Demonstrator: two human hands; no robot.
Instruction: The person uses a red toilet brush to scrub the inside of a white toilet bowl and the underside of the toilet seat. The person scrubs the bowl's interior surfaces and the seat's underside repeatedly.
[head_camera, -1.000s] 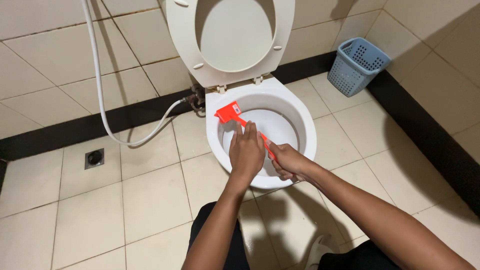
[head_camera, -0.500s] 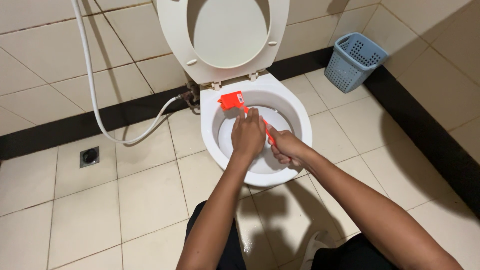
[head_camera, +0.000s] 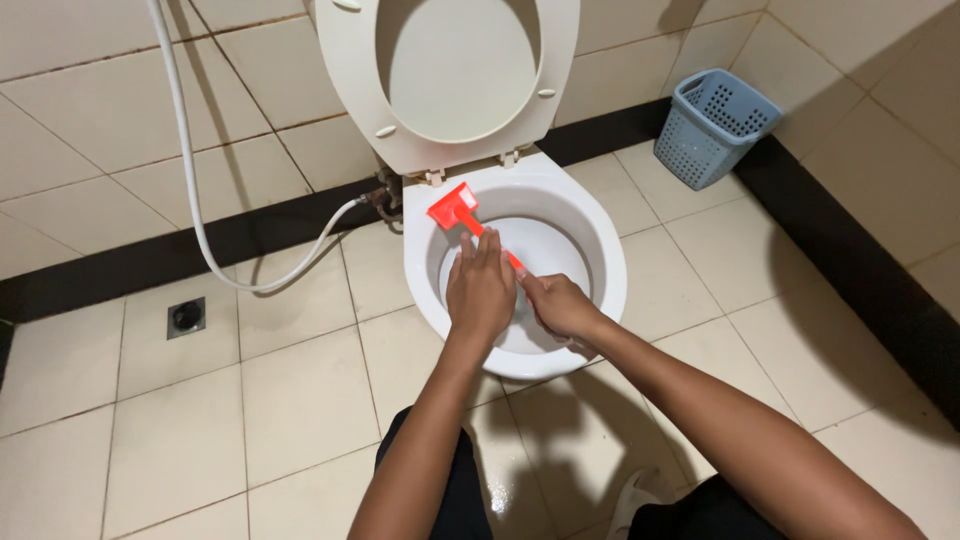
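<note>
Your left grip (head_camera: 480, 290) lies palm-down over the handle of the orange toilet brush (head_camera: 470, 218), fingers stretched forward and together along the shaft; whether they curl under it and clamp it cannot be told from above. Just to its right, your right grip (head_camera: 560, 305) is closed around the lower end of the same handle, thumb side turned toward the left hand, the two hands almost touching. The brush slants up and to the left from your hands, its flat orange head resting against the inner back-left wall of the toilet bowl (head_camera: 600, 255), just under the rim and near the hinge. Both hands sit over the open bowl, above its front half.

Going across from the left: a small square floor drain (head_camera: 187, 316) sits in the pale floor tiles (head_camera: 300, 400), well apart from the bowl. A white hose (head_camera: 190, 180) hangs down the tiled wall, loops near the dark skirting band and runs to a metal valve (head_camera: 380, 197) just beside the bowl's left rear. The seat and lid (head_camera: 455, 70) stand raised and upright against the wall behind the bowl. Further right, a blue perforated basket (head_camera: 712, 125) stands on the floor by the corner, touching the dark skirting. Your dark-clothed knees show at the bottom edge, either side of a wet patch of tile.
</note>
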